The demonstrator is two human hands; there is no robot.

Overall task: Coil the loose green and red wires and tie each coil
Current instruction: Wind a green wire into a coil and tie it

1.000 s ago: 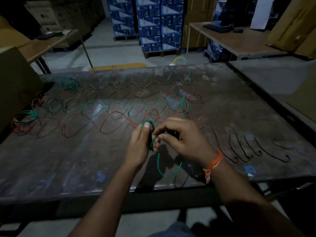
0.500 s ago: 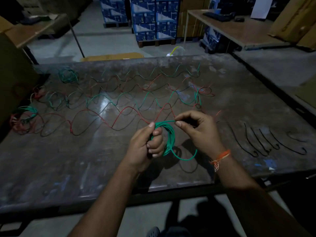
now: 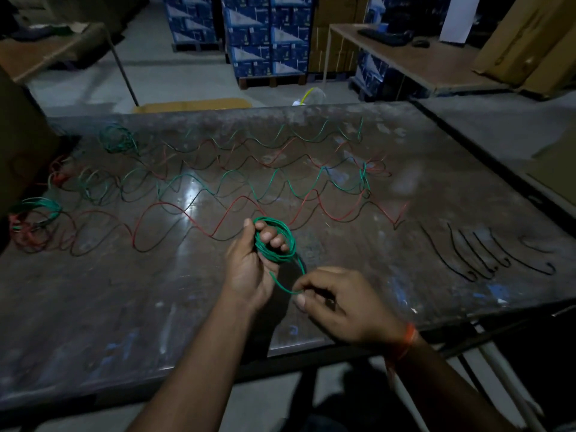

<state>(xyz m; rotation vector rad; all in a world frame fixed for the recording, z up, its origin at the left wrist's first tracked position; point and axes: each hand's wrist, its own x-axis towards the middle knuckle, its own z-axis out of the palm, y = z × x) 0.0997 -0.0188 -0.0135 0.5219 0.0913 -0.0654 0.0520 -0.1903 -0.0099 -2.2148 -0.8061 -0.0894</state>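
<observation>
Loose wires [image 3: 218, 188] sprawl in wavy rows across the far half of the counter [image 3: 93, 307]. Finished coils [image 3: 34, 213] lie at its left edge, hooked ties [image 3: 486, 254] in a row on its right. Nearer, at the middle, the left hand [image 3: 249, 263] holds a coil [image 3: 276, 241] above the counter, with the right hand [image 3: 339, 304] just right of it and closer in, pinching the coil's tail

Both forearms are bare, and an orange thread band [image 3: 405, 341] circles the wrist of the right hand [image 3: 339, 307].
</observation>
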